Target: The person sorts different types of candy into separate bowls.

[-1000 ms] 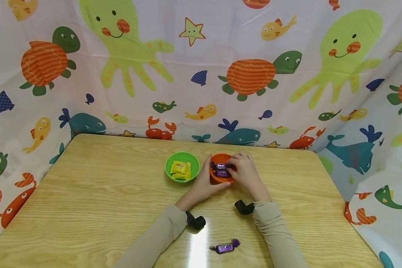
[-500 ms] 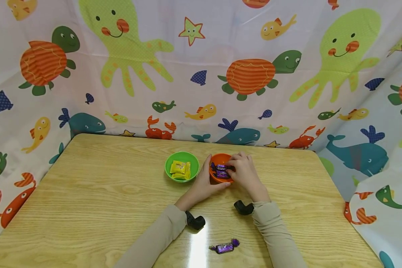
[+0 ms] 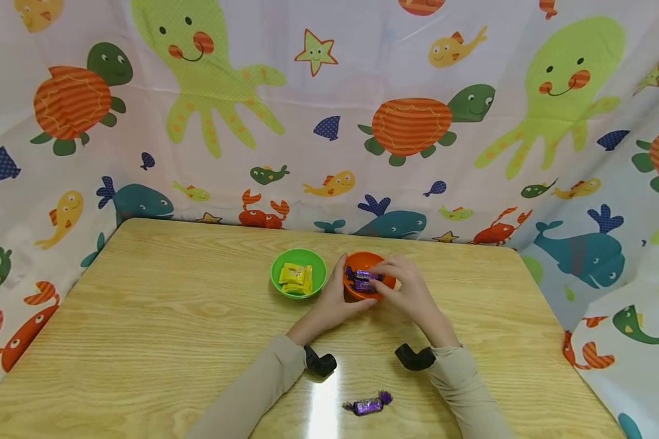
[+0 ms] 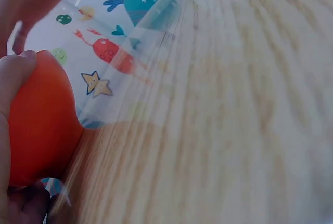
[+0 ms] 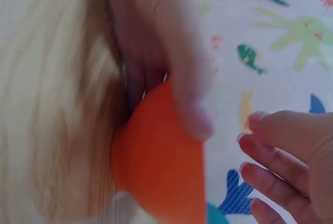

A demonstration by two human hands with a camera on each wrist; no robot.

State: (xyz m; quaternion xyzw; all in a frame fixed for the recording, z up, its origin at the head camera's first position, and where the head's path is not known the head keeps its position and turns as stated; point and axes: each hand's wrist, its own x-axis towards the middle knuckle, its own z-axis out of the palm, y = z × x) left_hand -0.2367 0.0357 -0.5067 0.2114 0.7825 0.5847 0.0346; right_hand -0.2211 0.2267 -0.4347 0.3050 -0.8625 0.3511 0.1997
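Observation:
My left hand (image 3: 331, 302) grips an orange bowl (image 3: 364, 259), thumb at its near rim and fingers round its left side. In the left wrist view the thumb lies on the bowl's (image 4: 41, 125) rim. Purple twist-wrapped candies (image 3: 364, 284) lie inside. My right hand (image 3: 409, 288) is over the bowl's right edge, fingers loosely bent toward the candies. In the right wrist view the right hand's (image 5: 291, 161) thumb and fingers are apart with nothing between them, beside the bowl (image 5: 161, 156). Another purple candy (image 3: 368, 405) lies on the table near the front.
A green bowl (image 3: 302, 256) holding yellow packets (image 3: 295, 277) stands just left of the orange one. Black devices (image 3: 321, 364) are worn on both wrists. A curtain (image 3: 285, 164) printed with sea animals hangs behind the wooden table (image 3: 187, 317).
My right hand has drawn back slightly right and toward me, its fingers spreading away from the candies in the bowl. My left hand keeps its grip on the orange bowl.

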